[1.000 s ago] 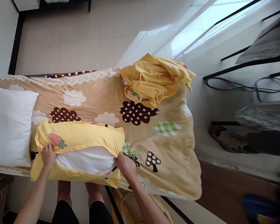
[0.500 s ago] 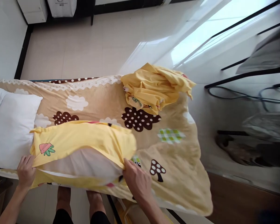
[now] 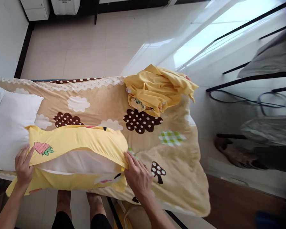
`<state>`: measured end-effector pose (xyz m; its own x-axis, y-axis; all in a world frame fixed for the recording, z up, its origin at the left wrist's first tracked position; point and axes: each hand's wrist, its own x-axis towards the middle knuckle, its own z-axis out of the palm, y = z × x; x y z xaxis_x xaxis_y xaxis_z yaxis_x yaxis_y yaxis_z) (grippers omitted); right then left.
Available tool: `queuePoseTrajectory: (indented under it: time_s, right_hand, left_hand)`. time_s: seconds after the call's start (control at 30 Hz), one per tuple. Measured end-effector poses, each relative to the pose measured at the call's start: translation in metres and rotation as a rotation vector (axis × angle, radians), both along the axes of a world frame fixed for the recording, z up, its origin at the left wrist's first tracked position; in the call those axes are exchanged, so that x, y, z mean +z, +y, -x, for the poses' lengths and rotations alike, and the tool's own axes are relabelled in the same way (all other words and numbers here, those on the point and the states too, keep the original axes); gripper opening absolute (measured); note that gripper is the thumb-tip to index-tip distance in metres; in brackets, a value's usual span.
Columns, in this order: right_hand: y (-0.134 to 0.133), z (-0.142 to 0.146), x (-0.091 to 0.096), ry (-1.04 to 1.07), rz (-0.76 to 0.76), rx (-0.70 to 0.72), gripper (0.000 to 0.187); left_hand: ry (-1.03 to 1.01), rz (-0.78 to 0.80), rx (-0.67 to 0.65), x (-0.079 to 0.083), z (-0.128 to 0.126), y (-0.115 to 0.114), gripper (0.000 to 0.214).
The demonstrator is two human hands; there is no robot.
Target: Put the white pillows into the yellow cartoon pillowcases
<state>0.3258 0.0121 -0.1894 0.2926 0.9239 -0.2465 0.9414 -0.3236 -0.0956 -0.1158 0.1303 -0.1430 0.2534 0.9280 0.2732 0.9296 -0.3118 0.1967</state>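
Note:
A yellow pillowcase (image 3: 81, 141) with a carrot print lies on the near edge of the bed, a white pillow (image 3: 78, 162) showing through its open side. My left hand (image 3: 23, 165) grips the left end of the pillowcase, fingers closed on the cloth. My right hand (image 3: 138, 175) pinches the right corner of the pillowcase opening. A second bare white pillow (image 3: 9, 127) rests just left of it.
The bed is covered by a tan blanket (image 3: 176, 165) with clouds and mushroom prints. A crumpled yellow cloth (image 3: 157, 89) sits at its far right corner. My bare feet (image 3: 78, 200) stand on the tiled floor below. Cables (image 3: 248, 98) lie on the floor at right.
My left hand has shifted further left along the pillowcase end. The pillowcase was lifted and has settled lower, covering more of the pillow. My right hand stays at the right corner.

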Motion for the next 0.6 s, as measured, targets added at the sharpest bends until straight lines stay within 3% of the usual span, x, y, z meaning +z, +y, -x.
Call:
queuePoseTrajectory:
  time_s: [0.07,0.2,0.33,0.47,0.6]
  right_hand:
    - [0.003,0.002,-0.006,0.011,-0.184,0.088,0.064]
    - [0.013,-0.006,-0.023,0.158,-0.2,0.326,0.063]
    - [0.019,-0.02,-0.028,0.203,-0.338,0.315,0.064]
    - [0.033,-0.025,-0.028,0.316,-0.394,0.516,0.061]
    - [0.046,-0.018,-0.031,0.315,-0.408,0.426,0.056]
  left_hand:
    - [-0.05,0.039,-0.028,-0.008,0.004,0.01,0.049]
    - [-0.038,0.317,-0.233,-0.025,0.014,0.024,0.05]
    - [-0.15,0.068,-0.092,-0.027,0.013,0.031,0.042]
    - [-0.146,0.187,-0.289,-0.022,0.007,0.044,0.041]
    - [-0.191,0.044,-0.189,-0.019,0.002,0.053,0.047]
